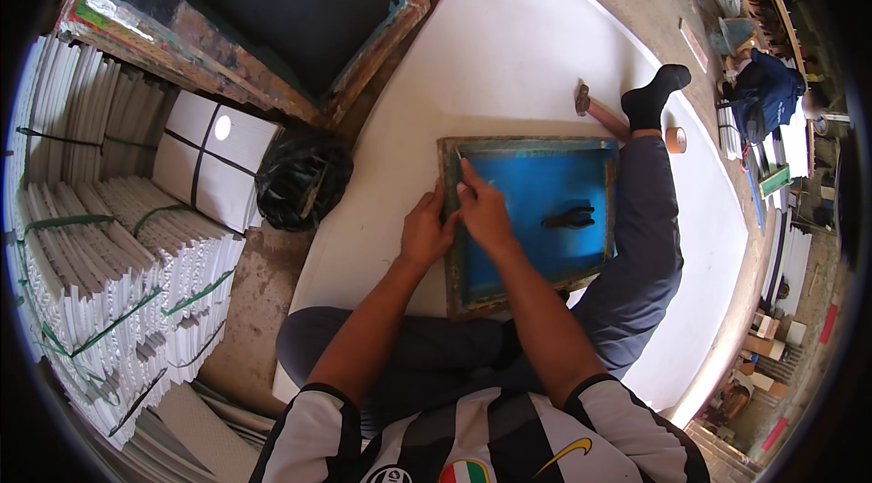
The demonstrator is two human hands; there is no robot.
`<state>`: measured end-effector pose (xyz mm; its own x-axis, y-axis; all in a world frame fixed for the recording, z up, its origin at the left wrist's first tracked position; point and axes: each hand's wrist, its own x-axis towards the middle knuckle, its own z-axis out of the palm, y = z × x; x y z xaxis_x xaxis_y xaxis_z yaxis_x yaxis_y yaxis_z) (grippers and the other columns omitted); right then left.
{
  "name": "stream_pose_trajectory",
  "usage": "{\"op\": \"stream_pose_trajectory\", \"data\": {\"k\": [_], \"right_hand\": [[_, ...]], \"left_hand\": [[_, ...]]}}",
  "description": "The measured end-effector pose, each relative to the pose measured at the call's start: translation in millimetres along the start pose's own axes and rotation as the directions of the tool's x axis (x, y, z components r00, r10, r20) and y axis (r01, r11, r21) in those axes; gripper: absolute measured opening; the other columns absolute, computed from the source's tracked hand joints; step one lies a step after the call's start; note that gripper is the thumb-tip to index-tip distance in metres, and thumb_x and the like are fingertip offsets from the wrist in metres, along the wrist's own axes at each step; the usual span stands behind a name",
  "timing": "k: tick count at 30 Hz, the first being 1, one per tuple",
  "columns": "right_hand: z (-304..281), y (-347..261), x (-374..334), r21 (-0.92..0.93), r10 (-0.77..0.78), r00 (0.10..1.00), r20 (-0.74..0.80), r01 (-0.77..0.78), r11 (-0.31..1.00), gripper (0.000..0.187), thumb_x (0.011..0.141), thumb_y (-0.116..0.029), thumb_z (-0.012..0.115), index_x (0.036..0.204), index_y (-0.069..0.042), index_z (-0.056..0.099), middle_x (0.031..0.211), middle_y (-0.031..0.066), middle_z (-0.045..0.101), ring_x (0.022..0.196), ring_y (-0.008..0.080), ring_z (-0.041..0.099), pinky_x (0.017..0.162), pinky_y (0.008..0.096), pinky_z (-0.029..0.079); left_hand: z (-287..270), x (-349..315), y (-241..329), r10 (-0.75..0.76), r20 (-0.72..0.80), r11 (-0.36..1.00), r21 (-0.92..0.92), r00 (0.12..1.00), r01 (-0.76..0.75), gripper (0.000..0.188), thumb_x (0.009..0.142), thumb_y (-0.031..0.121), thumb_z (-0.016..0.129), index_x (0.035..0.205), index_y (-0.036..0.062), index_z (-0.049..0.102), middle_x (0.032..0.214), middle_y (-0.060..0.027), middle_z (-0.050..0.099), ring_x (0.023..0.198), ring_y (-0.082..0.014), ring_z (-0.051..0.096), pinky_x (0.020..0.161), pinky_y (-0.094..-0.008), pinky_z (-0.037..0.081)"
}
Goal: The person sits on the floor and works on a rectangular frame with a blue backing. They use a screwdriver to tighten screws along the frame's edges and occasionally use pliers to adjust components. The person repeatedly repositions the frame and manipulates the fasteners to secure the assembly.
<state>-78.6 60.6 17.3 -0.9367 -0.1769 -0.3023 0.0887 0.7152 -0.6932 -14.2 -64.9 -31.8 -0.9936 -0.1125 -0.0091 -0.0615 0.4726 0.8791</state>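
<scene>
A wooden screen frame [452,274] with blue mesh [518,256] lies tilted across my lap and the white sheet. My left hand [425,230] is closed on the frame's left side, its thumb over the wood. Just right of it, my right hand [481,210] rests at the inner left edge, fingers partly curled and index pointing up toward the top left corner. Anything thin between those fingers is too small to make out. On the mesh lies a pair of dark-handled pliers [569,219]. Beyond the frame, a hammer [601,112] rests beside my foot.
A roll of brown tape [676,139] stands right of my foot on the white sheet [509,38]. Bundled white stacks [118,256] and a black plastic bag [304,179] are at left. A large dark screen frame [372,47] leans behind. Another person [767,92] is far right.
</scene>
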Motion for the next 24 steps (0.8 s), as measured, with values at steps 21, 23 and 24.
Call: {"op": "stream_pose_trajectory", "data": {"k": [21,23,24], "right_hand": [[-8,-52,-6,-0.202,0.136,0.990,-0.025,-0.138,0.970,0.045,0.105,-0.022,0.053,0.149,-0.010,0.055,0.095,0.0236,0.072,0.089,0.0461,0.069,0.082,0.0534,0.054],[2,-52,-3,-0.100,0.143,0.987,-0.079,-0.151,0.984,0.045,0.105,-0.022,0.053,0.148,-0.009,0.055,0.097,0.0239,0.073,0.090,0.0467,0.069,0.082,0.0549,0.054],[1,-52,-4,-0.131,0.171,0.983,-0.060,-0.178,0.975,0.045,0.105,-0.021,0.053,0.148,-0.009,0.055,0.100,0.0243,0.073,0.091,0.0467,0.069,0.083,0.0539,0.054]], "left_hand": [[-3,5,7,-0.103,0.075,0.994,-0.024,0.992,0.105,0.072,0.086,0.015,0.075,0.148,-0.0091,0.047,0.102,-0.0199,0.066,0.090,-0.0379,0.068,0.077,-0.0443,0.056],[-3,4,3,-0.088,0.074,0.996,-0.024,0.993,0.090,0.073,0.085,0.014,0.075,0.148,-0.0087,0.047,0.102,-0.0202,0.066,0.090,-0.0378,0.069,0.077,-0.0444,0.056],[-2,3,2,-0.081,0.074,0.996,-0.024,0.994,0.083,0.074,0.084,0.013,0.075,0.149,-0.0086,0.047,0.102,-0.0204,0.066,0.090,-0.0378,0.069,0.077,-0.0444,0.056]]}}
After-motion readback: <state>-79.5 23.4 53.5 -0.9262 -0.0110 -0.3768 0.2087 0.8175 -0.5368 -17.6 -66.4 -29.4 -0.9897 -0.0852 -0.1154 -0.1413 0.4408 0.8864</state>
